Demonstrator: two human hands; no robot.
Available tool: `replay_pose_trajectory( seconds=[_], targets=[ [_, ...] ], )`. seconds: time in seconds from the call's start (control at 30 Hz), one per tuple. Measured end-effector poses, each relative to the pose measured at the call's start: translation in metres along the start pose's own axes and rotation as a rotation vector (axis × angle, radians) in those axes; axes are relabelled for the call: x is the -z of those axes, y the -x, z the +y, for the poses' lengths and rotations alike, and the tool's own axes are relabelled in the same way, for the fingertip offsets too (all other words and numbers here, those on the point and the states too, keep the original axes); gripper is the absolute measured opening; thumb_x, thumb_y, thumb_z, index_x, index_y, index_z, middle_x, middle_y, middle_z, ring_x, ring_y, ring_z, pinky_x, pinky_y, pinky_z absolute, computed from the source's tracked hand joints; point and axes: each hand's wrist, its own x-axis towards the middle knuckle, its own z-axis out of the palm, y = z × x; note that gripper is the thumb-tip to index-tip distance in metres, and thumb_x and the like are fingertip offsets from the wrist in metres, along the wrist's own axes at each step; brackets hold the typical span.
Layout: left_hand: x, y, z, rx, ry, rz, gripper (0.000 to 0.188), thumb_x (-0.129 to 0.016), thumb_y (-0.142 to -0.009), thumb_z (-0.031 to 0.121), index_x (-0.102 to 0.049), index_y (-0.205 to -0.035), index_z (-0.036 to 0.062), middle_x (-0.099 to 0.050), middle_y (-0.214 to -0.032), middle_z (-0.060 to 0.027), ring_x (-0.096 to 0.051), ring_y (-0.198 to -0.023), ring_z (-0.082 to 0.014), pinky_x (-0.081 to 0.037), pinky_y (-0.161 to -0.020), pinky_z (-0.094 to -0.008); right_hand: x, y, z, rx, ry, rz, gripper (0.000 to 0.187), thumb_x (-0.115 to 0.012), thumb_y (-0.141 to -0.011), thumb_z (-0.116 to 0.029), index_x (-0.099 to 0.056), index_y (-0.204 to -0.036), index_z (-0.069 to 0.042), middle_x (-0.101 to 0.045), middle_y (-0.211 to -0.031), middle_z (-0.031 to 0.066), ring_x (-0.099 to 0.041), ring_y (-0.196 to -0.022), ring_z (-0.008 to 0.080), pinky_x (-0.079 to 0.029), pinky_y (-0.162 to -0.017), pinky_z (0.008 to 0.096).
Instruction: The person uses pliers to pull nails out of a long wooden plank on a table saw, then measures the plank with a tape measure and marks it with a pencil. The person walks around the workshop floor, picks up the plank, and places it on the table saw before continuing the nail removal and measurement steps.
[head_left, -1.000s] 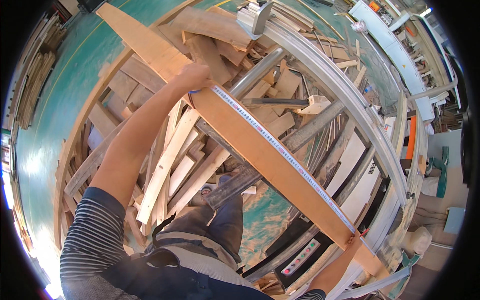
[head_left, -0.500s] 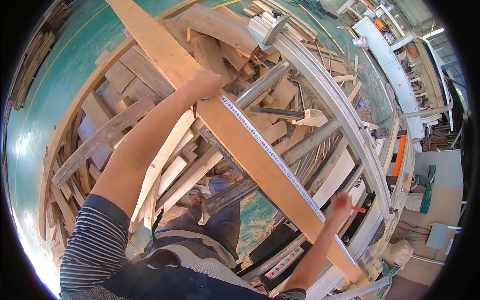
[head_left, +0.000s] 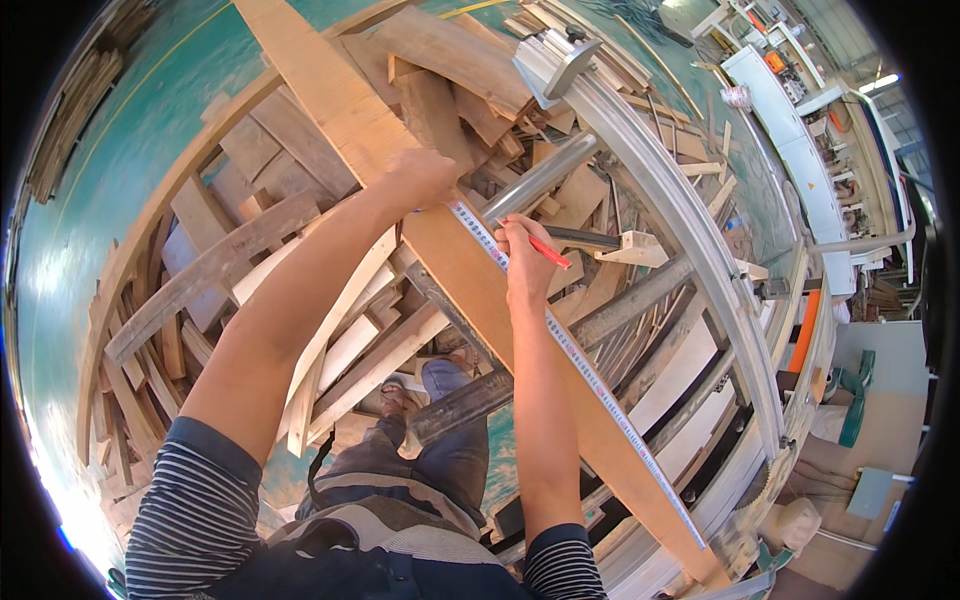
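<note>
A long wooden board [head_left: 470,270] runs slantwise from the far left to the near right in front of me. Along its right edge lies the white blade of a tape measure [head_left: 615,405], pulled out straight. My left hand [head_left: 422,178] is closed at the blade's far end, resting on the board; its fingers hide most of what they grip. Close by, my right hand [head_left: 528,262] pinches a red pencil [head_left: 550,252] over the tape, with the pencil's pointed end toward the board. My right forearm crosses the board and covers part of the blade.
Beneath the board is a heap of wood offcuts [head_left: 430,110] among metal bars. A curved-looking metal rail [head_left: 670,200] runs along the right. Below it sits a toothed saw blade [head_left: 752,485]. White machinery [head_left: 790,140] stands at the far right, on a green floor [head_left: 150,130].
My right hand, with the red pencil, has moved up along the tape from the board's near end to just beside my left hand. The left hand stays at its place on the board.
</note>
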Motion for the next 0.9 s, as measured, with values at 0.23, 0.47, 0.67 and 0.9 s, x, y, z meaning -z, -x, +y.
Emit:
replay_pose_trajectory(
  seconds=[0.23, 0.47, 0.67, 0.9],
  targets=[
    [0.009, 0.004, 0.003, -0.001, 0.067, -0.054, 0.03, -0.076, -0.084, 0.04, -0.079, -0.091, 0.0108, -0.074, -0.088, -0.0137, -0.072, -0.089, -0.0341, -0.057, -0.075, -0.0456, -0.011, -0.002, 0.006, -0.008, 0.141, -0.029, 0.023, -0.064, -0.09, -0.012, -0.071, -0.103, 0.005, -0.072, -0.086, 0.0097, -0.062, -0.072, 0.0116, -0.048, -0.067, 0.0254],
    [0.018, 0.008, 0.007, 0.033, 0.055, -0.11, 0.033, -0.076, -0.085, 0.038, -0.078, -0.102, 0.0088, -0.076, -0.099, -0.0118, -0.073, -0.097, -0.0311, -0.058, -0.079, -0.0436, -0.014, -0.006, 0.01, -0.042, 0.169, 0.009, 0.022, -0.063, -0.09, -0.011, -0.072, -0.101, 0.005, -0.073, -0.084, 0.0092, -0.066, -0.075, 0.0122, -0.05, -0.068, 0.0257],
    [0.011, 0.011, 0.004, -0.029, 0.057, -0.055, 0.029, -0.074, -0.085, 0.035, -0.077, -0.094, 0.0081, -0.075, -0.09, -0.0109, -0.072, -0.088, -0.0311, -0.057, -0.075, -0.0433, -0.015, -0.004, 0.011, 0.022, 0.176, 0.001, 0.022, -0.064, -0.09, -0.013, -0.072, -0.101, 0.004, -0.073, -0.083, 0.0087, -0.067, -0.075, 0.0125, -0.05, -0.066, 0.0275],
    [-0.01, 0.113, -0.024, -0.209, 0.17, -0.008, 0.032, -0.069, -0.086, 0.04, -0.072, -0.072, 0.0115, -0.064, -0.062, -0.0104, -0.065, -0.063, -0.0329, -0.051, -0.061, -0.0454, -0.028, 0.017, 0.012, 0.179, 0.512, -0.031, 0.021, -0.065, -0.089, -0.015, -0.074, -0.098, 0.002, -0.072, -0.078, 0.0065, -0.068, -0.075, 0.0152, -0.052, -0.069, 0.0299]
  ],
)
